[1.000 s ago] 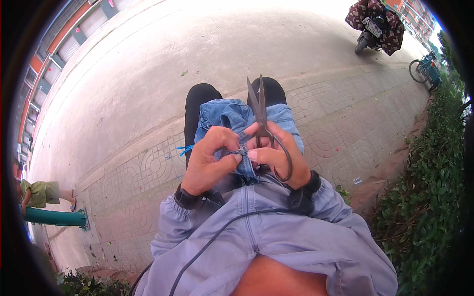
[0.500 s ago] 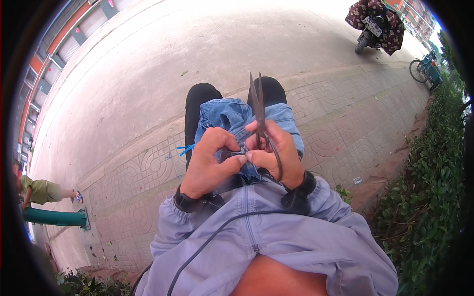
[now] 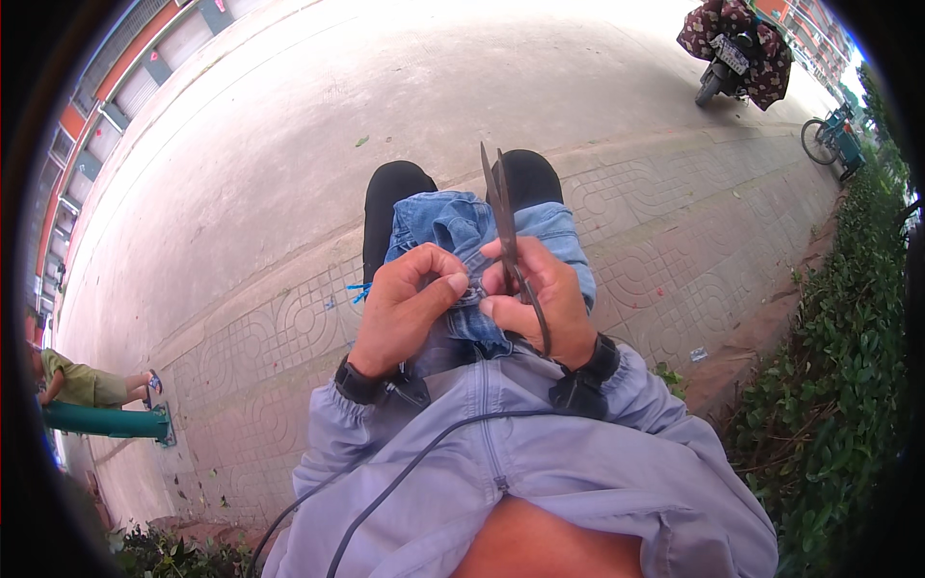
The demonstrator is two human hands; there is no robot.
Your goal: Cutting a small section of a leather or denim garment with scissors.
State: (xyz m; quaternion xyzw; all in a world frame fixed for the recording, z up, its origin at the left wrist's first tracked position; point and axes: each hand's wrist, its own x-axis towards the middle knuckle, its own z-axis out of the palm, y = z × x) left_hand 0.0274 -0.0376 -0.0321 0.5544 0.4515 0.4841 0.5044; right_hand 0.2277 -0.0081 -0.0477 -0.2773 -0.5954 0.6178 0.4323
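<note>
Blue denim jeans (image 3: 438, 217) lie bunched across my lap. My right hand (image 3: 554, 303) is wrapped round dark metal scissors (image 3: 503, 207). Their blades point away from me and stand slightly apart at the tips; a handle loop shows by the palm. The right thumb and fingertips are close to a frayed-looking part of the denim. My left hand (image 3: 405, 303) is closed in a pinch, thumb against forefinger, just left of that part. Whatever is between those fingertips is too small to make out. Blue strands (image 3: 358, 291) stick out beside the left hand.
A dark cable (image 3: 414, 467) runs over my grey jacket. Patterned paving surrounds my knees, with a green hedge (image 3: 819, 385) along the right. A covered scooter (image 3: 732, 58) and a bicycle (image 3: 824, 140) stand far right. At left, a person (image 3: 92, 380) is by a green post (image 3: 106, 421).
My left hand has drawn slightly up and left, its thumb parting from the right thumb and closing on the forefinger. The scissors have tilted a little leftward, their tips slightly wider apart.
</note>
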